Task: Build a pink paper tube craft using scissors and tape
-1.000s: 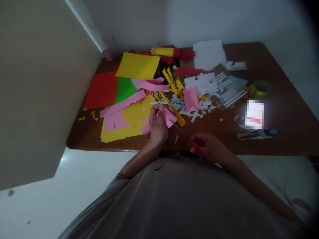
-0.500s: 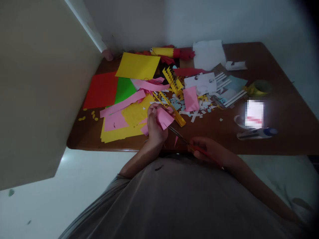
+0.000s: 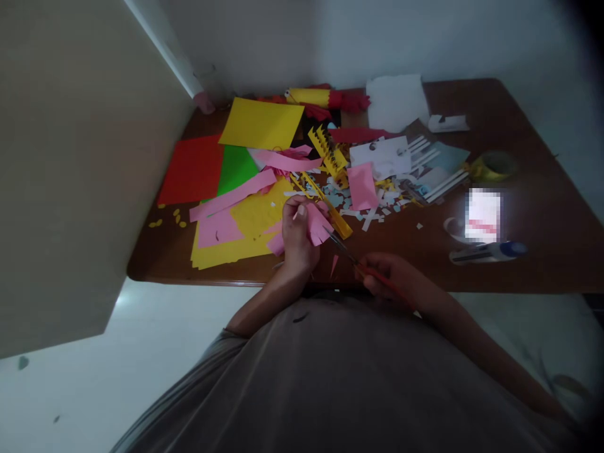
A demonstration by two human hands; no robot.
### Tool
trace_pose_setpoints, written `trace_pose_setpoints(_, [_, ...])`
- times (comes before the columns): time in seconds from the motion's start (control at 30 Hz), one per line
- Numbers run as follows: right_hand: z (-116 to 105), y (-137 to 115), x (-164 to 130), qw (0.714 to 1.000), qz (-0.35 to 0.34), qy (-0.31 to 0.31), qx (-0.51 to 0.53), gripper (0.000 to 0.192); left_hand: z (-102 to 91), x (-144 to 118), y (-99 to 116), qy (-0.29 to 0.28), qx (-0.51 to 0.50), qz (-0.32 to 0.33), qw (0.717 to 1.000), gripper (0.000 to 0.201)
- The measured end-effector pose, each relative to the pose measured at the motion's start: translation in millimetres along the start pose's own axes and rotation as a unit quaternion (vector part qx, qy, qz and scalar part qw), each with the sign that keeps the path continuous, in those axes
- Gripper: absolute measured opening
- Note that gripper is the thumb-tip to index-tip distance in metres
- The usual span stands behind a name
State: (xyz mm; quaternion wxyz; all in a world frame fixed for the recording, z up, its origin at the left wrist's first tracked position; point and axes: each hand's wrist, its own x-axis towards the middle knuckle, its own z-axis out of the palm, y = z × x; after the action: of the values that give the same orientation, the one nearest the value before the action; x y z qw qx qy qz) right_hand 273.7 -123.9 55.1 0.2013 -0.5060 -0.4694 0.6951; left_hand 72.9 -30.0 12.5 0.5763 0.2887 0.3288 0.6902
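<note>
Left hand (image 3: 296, 236): clamped on pink paper piece (image 3: 317, 224), lifted slightly farther than before.
Right hand (image 3: 394, 280): gripping scissors (image 3: 346, 251), blades now meeting the paper's near edge above the bench (image 3: 519, 189).

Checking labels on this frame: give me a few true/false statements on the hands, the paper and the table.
1. The left hand holds a pink paper piece. True.
2. The right hand holds a glue stick. False: it holds scissors, red-handled, blades pointing at the pink piece.
3. A green sheet lies between a red sheet and pink strips. True.
4. The tape roll sits at the table's left edge. False: it is on the right side of the table.
5. The yellow sheet at the far side lies flat. True.
</note>
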Motion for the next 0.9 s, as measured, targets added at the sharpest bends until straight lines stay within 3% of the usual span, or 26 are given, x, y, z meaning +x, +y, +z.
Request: trace_pose_setpoints(0.9, [3.3,-5.6,-3.8,1.000,0.003,0.008,0.016,0.065,-0.7,2.8,-0.2,-0.010,-0.044,0.020,0.999,0.038])
